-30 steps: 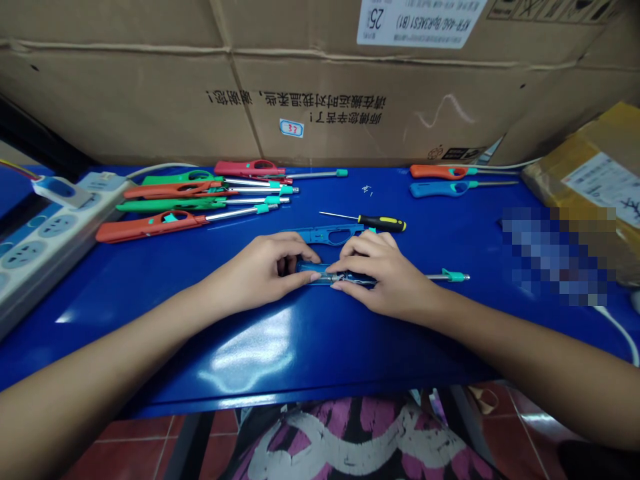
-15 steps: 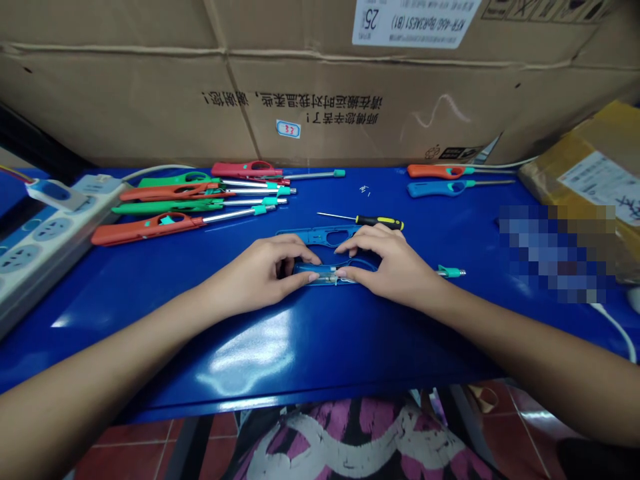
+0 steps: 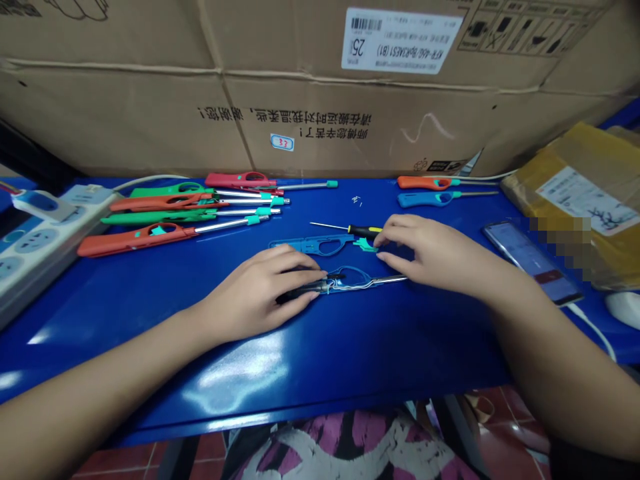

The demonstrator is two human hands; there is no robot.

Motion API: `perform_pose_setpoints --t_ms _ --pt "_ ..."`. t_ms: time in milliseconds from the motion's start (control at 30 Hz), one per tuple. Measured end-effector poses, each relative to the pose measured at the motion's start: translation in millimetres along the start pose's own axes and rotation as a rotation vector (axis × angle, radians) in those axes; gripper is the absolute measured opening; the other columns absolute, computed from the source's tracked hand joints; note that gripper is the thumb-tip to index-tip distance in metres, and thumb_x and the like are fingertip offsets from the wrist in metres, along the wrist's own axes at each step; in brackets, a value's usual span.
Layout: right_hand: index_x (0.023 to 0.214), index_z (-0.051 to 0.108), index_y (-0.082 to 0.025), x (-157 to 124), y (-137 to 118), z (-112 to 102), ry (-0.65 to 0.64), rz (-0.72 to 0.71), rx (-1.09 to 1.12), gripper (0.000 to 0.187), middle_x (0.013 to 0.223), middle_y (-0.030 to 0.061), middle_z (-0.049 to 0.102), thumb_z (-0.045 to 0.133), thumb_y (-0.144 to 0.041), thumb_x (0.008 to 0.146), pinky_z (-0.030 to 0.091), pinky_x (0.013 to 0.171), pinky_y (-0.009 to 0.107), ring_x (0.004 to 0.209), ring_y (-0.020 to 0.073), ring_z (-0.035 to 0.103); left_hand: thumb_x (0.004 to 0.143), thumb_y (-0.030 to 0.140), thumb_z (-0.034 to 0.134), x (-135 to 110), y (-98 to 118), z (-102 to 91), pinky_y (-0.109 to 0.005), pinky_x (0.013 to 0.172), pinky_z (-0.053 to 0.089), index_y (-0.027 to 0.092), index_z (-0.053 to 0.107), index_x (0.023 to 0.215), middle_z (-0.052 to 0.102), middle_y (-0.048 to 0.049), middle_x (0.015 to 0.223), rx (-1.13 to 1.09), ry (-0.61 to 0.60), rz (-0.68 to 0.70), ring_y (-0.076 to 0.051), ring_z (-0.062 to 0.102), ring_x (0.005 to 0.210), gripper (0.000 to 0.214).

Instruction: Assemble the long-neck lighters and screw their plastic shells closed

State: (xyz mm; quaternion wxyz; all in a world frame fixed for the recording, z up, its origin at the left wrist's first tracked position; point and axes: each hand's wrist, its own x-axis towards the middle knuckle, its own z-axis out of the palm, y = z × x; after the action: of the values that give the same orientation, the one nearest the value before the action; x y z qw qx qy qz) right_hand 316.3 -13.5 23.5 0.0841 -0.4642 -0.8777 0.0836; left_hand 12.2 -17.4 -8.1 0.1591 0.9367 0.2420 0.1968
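On the blue tabletop, an opened blue gas lighter lies with wires and a metal tube showing along its half shell. My left hand is closed around its handle end, fingers and thumb covering much of the dark inner part. My right hand is at a small teal trigger piece, thumb and index fingertips at its right end. Behind the opened lighter lies the other blue half shell. A black and yellow screwdriver rests just beyond, its handle partly hidden by my right fingers.
Several red and green lighters lie at the left beside a white power strip. An orange lighter and a blue lighter lie at the back right. A phone and a taped parcel are at the right; a cardboard box stands behind.
My right hand has left the opened lighter and moved up and right to the teal trigger piece. My left hand stays on the handle end. The camera view has shifted slightly.
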Motion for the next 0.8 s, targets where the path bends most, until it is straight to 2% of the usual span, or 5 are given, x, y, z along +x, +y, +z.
perform_pose_setpoints --t_ms 133,367,567,700,800 --pt "0.11 0.064 -0.022 -1.1 0.4 3.7 -0.023 0.046 -0.02 0.019 0.109 0.0055 0.066 0.063 -0.029 0.092 0.05 0.075 0.033 0.088 0.0199 0.065 0.1 0.026 0.056 -2.2 -2.9 8.2 -0.04 0.107 0.05 0.018 0.058 0.14 0.065 -0.0087 0.136 0.035 -0.001 0.073 -0.023 0.059 0.124 0.04" --pt "0.092 0.063 -0.02 6.9 -8.0 21.5 0.053 0.171 -0.17 0.011 0.099 0.0039 0.065 0.059 -0.029 0.095 0.041 0.059 0.029 0.076 0.0177 0.062 0.102 0.02 0.049 -1.9 -2.9 9.1 -0.04 0.112 0.05 0.018 0.054 0.145 0.059 -0.0055 0.146 0.105 -0.074 0.126 -0.023 0.057 0.131 0.043" --pt "0.09 0.063 -0.02 3.1 -10.7 13.2 0.103 0.061 -0.13 0.011 0.093 0.0049 0.065 0.058 -0.026 0.096 0.043 0.065 0.03 0.08 0.0184 0.062 0.103 0.018 0.043 -2.1 -4.0 8.4 -0.044 0.115 0.047 0.019 0.047 0.15 0.052 -0.006 0.151 0.175 -0.13 0.2 -0.024 0.054 0.137 0.047" --pt "0.089 0.063 -0.019 1.1 -13.7 10.4 0.051 -0.117 -0.119 0.013 0.095 0.0067 0.065 0.054 -0.024 0.098 0.046 0.073 0.032 0.089 0.0208 0.062 0.103 0.018 0.042 -2.6 -4.8 8.8 -0.044 0.115 0.047 0.02 0.047 0.15 0.053 -0.0061 0.15 0.195 -0.136 0.197 -0.024 0.055 0.137 0.046" --pt "0.087 0.063 -0.019 0.6 -16.0 11.2 0.021 -0.166 -0.079 0.013 0.093 0.0059 0.064 0.056 -0.024 0.096 0.045 0.072 0.031 0.084 0.019 0.06 0.102 0.017 0.045 -2.8 -6.6 8.5 -0.045 0.114 0.048 0.02 0.047 0.15 0.055 -0.0068 0.149 0.163 -0.11 0.203 -0.024 0.055 0.136 0.048"
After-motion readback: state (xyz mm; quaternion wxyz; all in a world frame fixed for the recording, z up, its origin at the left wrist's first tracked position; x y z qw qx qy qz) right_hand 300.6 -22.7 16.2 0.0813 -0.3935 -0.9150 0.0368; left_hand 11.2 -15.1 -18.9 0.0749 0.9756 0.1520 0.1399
